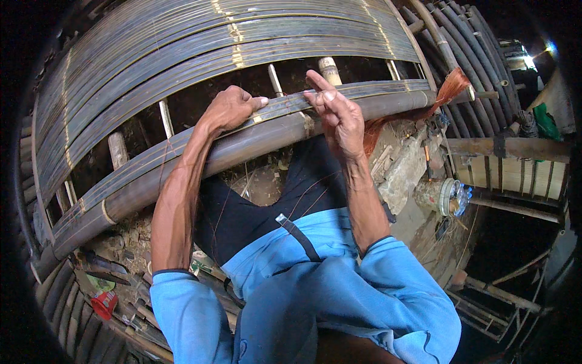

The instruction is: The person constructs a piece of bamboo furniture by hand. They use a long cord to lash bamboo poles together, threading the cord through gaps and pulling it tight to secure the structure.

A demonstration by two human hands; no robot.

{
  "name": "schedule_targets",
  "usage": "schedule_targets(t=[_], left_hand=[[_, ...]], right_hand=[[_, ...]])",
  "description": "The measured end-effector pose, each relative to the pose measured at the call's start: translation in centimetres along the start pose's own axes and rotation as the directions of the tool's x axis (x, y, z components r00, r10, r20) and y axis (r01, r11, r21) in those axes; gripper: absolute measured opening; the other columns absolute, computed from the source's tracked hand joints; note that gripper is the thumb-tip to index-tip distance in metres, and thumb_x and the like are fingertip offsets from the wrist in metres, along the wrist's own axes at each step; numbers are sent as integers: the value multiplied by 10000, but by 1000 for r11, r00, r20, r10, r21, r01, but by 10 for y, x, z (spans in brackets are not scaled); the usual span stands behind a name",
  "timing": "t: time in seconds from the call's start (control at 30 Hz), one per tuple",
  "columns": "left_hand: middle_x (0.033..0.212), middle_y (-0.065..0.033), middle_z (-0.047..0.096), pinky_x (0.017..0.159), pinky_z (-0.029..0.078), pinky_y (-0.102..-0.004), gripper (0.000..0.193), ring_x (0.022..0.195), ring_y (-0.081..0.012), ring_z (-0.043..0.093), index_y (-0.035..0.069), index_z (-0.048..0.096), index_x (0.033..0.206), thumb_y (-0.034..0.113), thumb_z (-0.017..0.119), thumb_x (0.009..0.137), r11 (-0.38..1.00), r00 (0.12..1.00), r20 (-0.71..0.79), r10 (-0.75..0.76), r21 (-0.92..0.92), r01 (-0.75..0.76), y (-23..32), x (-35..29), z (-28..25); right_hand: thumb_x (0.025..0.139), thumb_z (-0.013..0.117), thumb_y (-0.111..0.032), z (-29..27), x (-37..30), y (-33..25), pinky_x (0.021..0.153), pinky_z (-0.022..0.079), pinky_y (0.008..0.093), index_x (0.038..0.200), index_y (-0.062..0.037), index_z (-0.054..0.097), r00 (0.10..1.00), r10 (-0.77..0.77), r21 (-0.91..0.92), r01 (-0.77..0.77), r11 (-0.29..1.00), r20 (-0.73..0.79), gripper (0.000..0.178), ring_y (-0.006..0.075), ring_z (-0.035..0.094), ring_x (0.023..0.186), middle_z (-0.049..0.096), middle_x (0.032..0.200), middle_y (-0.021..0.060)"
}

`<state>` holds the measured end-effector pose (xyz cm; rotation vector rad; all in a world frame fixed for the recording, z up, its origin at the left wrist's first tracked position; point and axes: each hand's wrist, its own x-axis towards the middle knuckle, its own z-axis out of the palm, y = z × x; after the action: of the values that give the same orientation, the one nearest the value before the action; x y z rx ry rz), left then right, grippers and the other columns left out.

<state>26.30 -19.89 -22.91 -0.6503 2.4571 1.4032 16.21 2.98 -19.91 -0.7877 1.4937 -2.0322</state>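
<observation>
In front of me is a long bamboo frame with a panel of thin dark bamboo slats (151,45). A narrow band of slats (282,107) lies along its thick near bamboo pole (242,148). My left hand (233,109) rests on this band, fingers curled under and thumb laid along the slats; anything inside the fingers is hidden. To its right, my right hand (341,115) is raised over the band, with thumb and fingers drawn together and one finger sticking out. What it pinches is too fine to make out. Thin reddish threads trail over my lap.
A bundle of red-brown fibre (451,88) hangs over the pole's right end. Bamboo poles (479,60) are stacked at far right. A white bucket (447,197) with plastic bottles stands at right. A red cup (104,304) lies at lower left near a dark blade-like tool (100,265).
</observation>
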Motion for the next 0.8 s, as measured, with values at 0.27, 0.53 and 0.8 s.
schedule_targets(t=[0.27,0.53,0.8], left_hand=[[803,-259,718,774,544,-458,494,810,-384,728,-14,776,926,464,649,918,995,992,-108,70,82,-62,6,-8,3],[795,-251,716,777,541,-476,499,800,-405,717,10,778,876,483,626,921,995,989,-137,54,85,-42,2,-11,3],[856,-284,662,770,497,-513,515,856,-474,641,3,706,867,469,517,973,971,969,-195,150,215,-107,20,-23,8]], right_hand=[[1099,407,-303,25,6,-19,1098,421,450,741,-76,478,994,109,343,-93,935,-26,429,253,628,1019,656,894,133],[1070,499,-346,18,-11,-8,706,422,313,766,-63,570,998,-63,125,62,990,2,422,129,491,701,517,721,23],[940,698,-242,44,-44,-21,778,442,387,753,-78,680,717,27,-461,419,782,696,249,220,585,747,600,714,38]])
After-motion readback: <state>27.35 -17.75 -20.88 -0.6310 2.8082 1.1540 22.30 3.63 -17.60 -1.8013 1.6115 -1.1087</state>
